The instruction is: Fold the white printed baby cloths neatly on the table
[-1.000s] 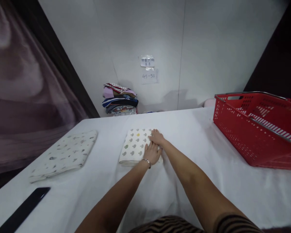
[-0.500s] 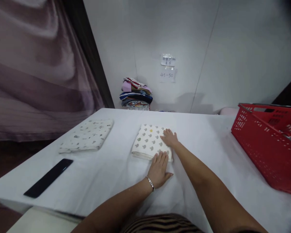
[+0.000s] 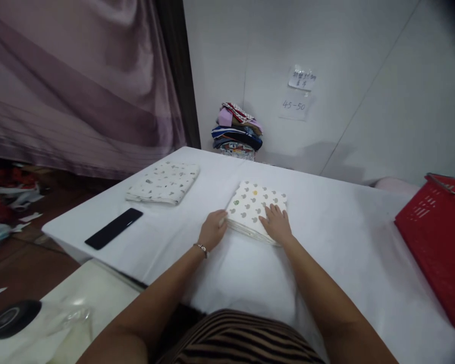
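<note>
A folded white cloth (image 3: 250, 202) printed with grey tree-like shapes, plus a yellow and a green one, lies on the white-covered table (image 3: 326, 242). At its near left corner, my left hand (image 3: 213, 228) has its fingers closed on the folded edge, thumb toward the layers. My right hand (image 3: 277, 225) rests palm down on the cloth's right side, fingers spread. Farther left lies a second folded white cloth (image 3: 165, 183) with small dark prints, apart from both hands.
A long black flat object (image 3: 114, 228) lies near the table's left edge. On the right stands a red plastic basket (image 3: 432, 242). Stacked folded clothes (image 3: 238, 132) are beyond the far edge, by the wall. A black round object (image 3: 15, 319) sits on a lower pale surface at left.
My left hand has moved left from the near right edge to the near left corner and closed there. My right hand has slid nearer across the cloth. The view has turned left.
</note>
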Tool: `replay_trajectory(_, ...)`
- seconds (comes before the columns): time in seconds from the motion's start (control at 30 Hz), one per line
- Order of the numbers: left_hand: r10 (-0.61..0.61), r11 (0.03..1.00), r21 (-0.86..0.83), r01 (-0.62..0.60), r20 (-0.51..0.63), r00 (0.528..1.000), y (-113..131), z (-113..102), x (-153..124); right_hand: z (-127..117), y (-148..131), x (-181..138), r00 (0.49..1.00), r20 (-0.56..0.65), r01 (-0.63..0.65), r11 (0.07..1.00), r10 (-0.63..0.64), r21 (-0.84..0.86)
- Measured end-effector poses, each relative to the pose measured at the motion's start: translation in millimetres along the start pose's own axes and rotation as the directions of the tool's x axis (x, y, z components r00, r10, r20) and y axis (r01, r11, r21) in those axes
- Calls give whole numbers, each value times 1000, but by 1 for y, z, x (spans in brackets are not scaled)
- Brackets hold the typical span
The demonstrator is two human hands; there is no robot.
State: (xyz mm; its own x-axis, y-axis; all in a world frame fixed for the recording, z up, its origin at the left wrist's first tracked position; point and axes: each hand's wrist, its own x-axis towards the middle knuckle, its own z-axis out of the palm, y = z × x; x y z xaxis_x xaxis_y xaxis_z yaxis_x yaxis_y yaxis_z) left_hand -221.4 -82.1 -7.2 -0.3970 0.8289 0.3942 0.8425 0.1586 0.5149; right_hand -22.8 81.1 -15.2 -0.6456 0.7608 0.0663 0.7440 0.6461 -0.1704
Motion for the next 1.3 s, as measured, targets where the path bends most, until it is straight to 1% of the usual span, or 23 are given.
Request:
replay_trajectory(0.07,-105,994,1,105,-1,994,-12,-1,3,-1,-1,1,1000,7,-3,1000,3,-11)
replay_trajectory(0.13,-151,988,-32,153,49,987,-17,-2,4,-2,-2,1,1000,18,-4,1000,5,-26)
replay_trajectory(0.2,-166,981,-84,174,94,982,-15,-1,2,-4,-2,0,1000,29,-3,999,4,-39)
replay_trajectory(0.3,-183,970,-137,199,124,975,-8,2,2,-9,-2,0,998,56,-9,999,11,-33)
replay_trajectory(0.43,-224,964,-116,238,120,967,-1,8,6,-23,-8,1,993,118,-24,999,20,39)
replay_trajectory(0.53,-263,958,-92,273,107,959,1,12,10,-30,-18,-5,992,126,-9,997,-1,80)
replay_trajectory(0.67,-267,958,-80,274,88,960,4,13,11,-25,-29,-18,990,128,53,996,-61,65)
replay_trajectory(0.83,-257,965,-21,260,82,963,2,13,8,-15,-29,-25,992,97,83,997,-82,-7)
replay_trajectory(0.93,-281,957,-50,285,78,957,-4,15,8,-12,-27,-27,993,68,99,995,-97,-33)
replay_trajectory(1.07,-307,944,-92,318,112,945,-10,16,9,-10,-26,-28,994,40,108,992,-106,-60)
replay_trajectory(1.2,-288,947,-109,303,132,948,-13,14,8,-11,-26,-27,993,45,108,993,-106,-42)
replay_trajectory(1.3,-271,951,-124,284,114,956,-15,15,7,-13,-23,-30,991,64,119,993,-117,-26)
